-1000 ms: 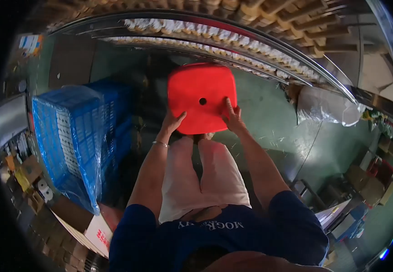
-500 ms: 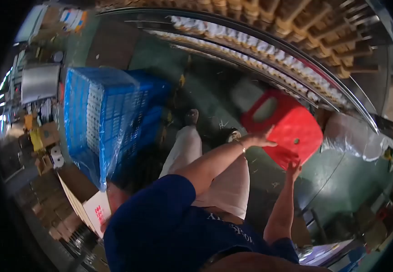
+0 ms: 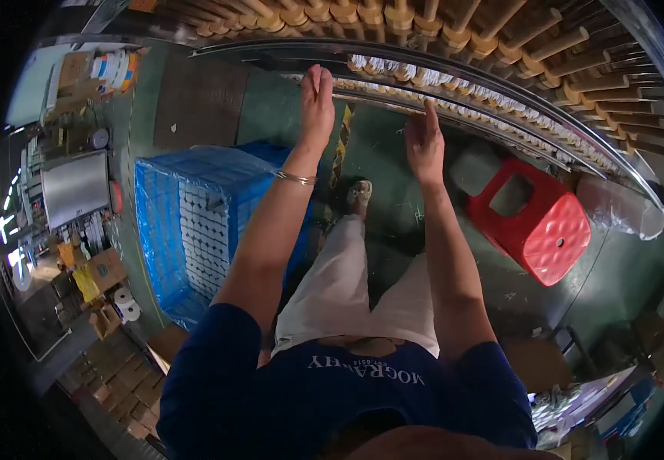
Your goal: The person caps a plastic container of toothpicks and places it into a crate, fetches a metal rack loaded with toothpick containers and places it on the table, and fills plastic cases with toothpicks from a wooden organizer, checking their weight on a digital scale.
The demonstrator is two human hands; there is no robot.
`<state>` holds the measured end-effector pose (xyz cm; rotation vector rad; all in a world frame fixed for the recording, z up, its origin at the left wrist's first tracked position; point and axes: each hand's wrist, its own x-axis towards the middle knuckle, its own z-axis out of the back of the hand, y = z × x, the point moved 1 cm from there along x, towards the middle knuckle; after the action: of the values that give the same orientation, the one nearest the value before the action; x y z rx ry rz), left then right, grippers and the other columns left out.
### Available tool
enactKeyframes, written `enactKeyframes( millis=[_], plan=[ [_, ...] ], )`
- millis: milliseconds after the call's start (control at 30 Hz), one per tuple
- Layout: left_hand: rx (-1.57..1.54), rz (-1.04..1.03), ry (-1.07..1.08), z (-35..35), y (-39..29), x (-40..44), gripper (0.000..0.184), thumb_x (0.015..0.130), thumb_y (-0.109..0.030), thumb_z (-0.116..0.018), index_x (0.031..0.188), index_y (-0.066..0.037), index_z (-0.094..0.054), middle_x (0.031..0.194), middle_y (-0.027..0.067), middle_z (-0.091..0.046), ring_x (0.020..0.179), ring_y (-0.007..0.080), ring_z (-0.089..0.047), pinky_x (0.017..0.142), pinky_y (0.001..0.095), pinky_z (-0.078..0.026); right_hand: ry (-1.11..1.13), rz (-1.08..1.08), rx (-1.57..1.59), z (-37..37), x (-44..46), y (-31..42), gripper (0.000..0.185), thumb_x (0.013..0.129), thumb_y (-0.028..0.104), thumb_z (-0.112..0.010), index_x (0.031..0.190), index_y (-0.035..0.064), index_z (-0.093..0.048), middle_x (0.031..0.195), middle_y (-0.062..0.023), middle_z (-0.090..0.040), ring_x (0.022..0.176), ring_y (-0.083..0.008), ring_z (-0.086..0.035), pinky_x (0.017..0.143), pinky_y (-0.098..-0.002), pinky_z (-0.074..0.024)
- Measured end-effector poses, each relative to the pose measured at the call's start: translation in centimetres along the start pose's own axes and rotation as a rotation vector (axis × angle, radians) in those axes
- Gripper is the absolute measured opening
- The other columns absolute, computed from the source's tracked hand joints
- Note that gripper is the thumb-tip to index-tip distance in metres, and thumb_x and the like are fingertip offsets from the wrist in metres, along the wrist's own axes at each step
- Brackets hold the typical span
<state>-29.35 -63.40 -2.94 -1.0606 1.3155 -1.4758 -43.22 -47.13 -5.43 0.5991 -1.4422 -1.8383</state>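
Note:
My left hand is held out in front, fingers stretched and nothing in it. A metal bangle circles that wrist. To its right my right hand is raised too, at least one finger extended, and it holds nothing. Beyond both hands runs a long rack with rows of white pieces and wooden rods. The red plastic stool, with an opening in its side, lies to the right, apart from my right hand. Left of my legs stands a blue plastic crate, wrapped in clear film, with many small white pieces inside.
Wooden rods stick out from the upper rack toward the right. A plastic-wrapped bundle sits beside the stool. Cardboard boxes are stacked at lower left. A brown board lies on the green floor, and yellow-black tape marks it.
Both hands have left the red stool and moved up and left toward the rack. The stool now stands apart on the right. The view has shifted, showing more of the crate's inside.

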Motion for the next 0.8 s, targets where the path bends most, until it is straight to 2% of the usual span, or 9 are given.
enactKeyframes(
  millis=[100, 300, 400, 433, 533, 633, 667, 733, 800],
  plan=[
    [-0.013, 0.050, 0.000, 0.2, 0.8, 3.2, 0.042, 0.099, -0.041, -0.048, 0.113, -0.002, -0.051, 0.104, 0.0079, -0.054, 0.095, 0.0161, -0.051, 0.087, 0.0277, -0.042, -0.132, 0.128, 0.087, -3.7, 2.6, -3.0, 0.066, 0.088, 0.001, -0.052, 0.147, 0.0080, -0.025, 0.100, -0.0127, -0.065, 0.074, -0.0130, -0.060, 0.062, -0.0255, -0.0507],
    [-0.362, 0.357, 0.163, 0.1, 4.1, 6.5, 0.032, 0.097, -0.028, -0.055, 0.113, -0.001, -0.054, 0.106, 0.0075, -0.057, 0.101, 0.0171, -0.055, 0.087, 0.0291, -0.045, -0.147, -0.215, 0.241, -5.5, 3.5, -2.9, 0.070, 0.087, 0.003, -0.054, 0.148, 0.0063, -0.020, 0.097, -0.0110, -0.065, 0.071, -0.0134, -0.061, 0.059, -0.0257, -0.0512],
    [-0.077, 0.282, 0.477, 0.6, 4.9, 7.1, 0.050, 0.100, -0.035, -0.040, 0.132, 0.004, -0.042, 0.138, 0.0176, -0.046, 0.131, 0.0265, -0.043, 0.112, 0.0400, -0.032, -0.165, -0.232, 0.282, -6.0, 3.4, -2.3, 0.073, 0.087, 0.003, -0.054, 0.150, 0.0073, -0.016, 0.097, -0.0096, -0.065, 0.071, -0.0134, -0.061, 0.060, -0.0251, -0.0515],
    [-0.077, 0.279, 0.484, 0.7, 5.3, 7.3, 0.050, 0.100, -0.035, -0.040, 0.132, 0.004, -0.042, 0.138, 0.0176, -0.046, 0.131, 0.0265, -0.043, 0.112, 0.0400, -0.032, -0.159, -0.239, 0.279, -6.1, 3.3, -2.1, 0.075, 0.087, 0.003, -0.054, 0.151, 0.0080, -0.014, 0.096, -0.0091, -0.065, 0.071, -0.0135, -0.061, 0.060, -0.0250, -0.0517],
    [-0.118, 0.149, 0.381, 1.1, 4.3, 7.3, 0.014, 0.091, -0.006, -0.055, 0.100, 0.002, -0.062, 0.103, 0.0074, -0.056, 0.097, 0.0157, -0.056, 0.084, 0.0289, -0.048, -0.081, -0.251, 0.313, -6.9, 3.0, -1.8, 0.080, 0.087, 0.004, -0.055, 0.152, 0.0093, -0.009, 0.096, -0.0088, -0.064, 0.072, -0.0138, -0.062, 0.061, -0.0252, -0.0516],
    [-0.239, 0.358, 0.308, 2.9, 3.0, 7.7, 0.018, 0.093, -0.011, -0.054, 0.094, 0.005, -0.062, 0.100, 0.0077, -0.055, 0.091, 0.0156, -0.057, 0.082, 0.0272, -0.050, 0.027, -0.247, 0.297, -7.7, 2.9, -1.9, 0.084, 0.087, 0.005, -0.057, 0.153, 0.0111, -0.005, 0.098, -0.0088, -0.063, 0.074, -0.0133, -0.061, 0.059, -0.0256, -0.0509],
    [-0.196, 0.365, 0.324, 3.3, 2.8, 8.0, 0.017, 0.092, -0.011, -0.054, 0.094, 0.005, -0.061, 0.101, 0.0081, -0.055, 0.091, 0.0155, -0.056, 0.083, 0.0273, -0.049, -0.049, -0.274, 0.090, -8.4, 2.9, -1.9, 0.081, 0.084, 0.003, -0.056, 0.152, 0.0099, -0.012, 0.092, -0.0091, -0.064, 0.070, -0.0157, -0.061, 0.059, -0.0281, -0.0506],
    [-0.190, 0.365, 0.288, 3.7, 2.9, 8.3, 0.015, 0.092, -0.010, -0.054, 0.093, 0.005, -0.058, 0.103, 0.0091, -0.053, 0.094, 0.0156, -0.055, 0.085, 0.0282, -0.049, -0.029, -0.169, -0.105, -7.4, 2.6, 2.1, 0.072, 0.079, 0.004, -0.057, 0.145, 0.0050, -0.028, 0.088, -0.0180, -0.065, 0.077, -0.0360, -0.064, 0.066, -0.0423, -0.0515],
    [-0.226, 0.399, 0.297, 3.7, 2.9, 8.4, 0.015, 0.091, -0.011, -0.055, 0.094, 0.004, -0.058, 0.104, 0.0092, -0.053, 0.095, 0.0159, -0.055, 0.087, 0.0291, -0.049, -0.034, -0.055, -0.327, -8.5, 2.8, 3.1, 0.065, 0.078, 0.006, -0.059, 0.140, 0.0091, -0.039, 0.094, -0.0188, -0.064, 0.079, -0.0382, -0.063, 0.066, -0.0462, -0.0519]
  ],
)
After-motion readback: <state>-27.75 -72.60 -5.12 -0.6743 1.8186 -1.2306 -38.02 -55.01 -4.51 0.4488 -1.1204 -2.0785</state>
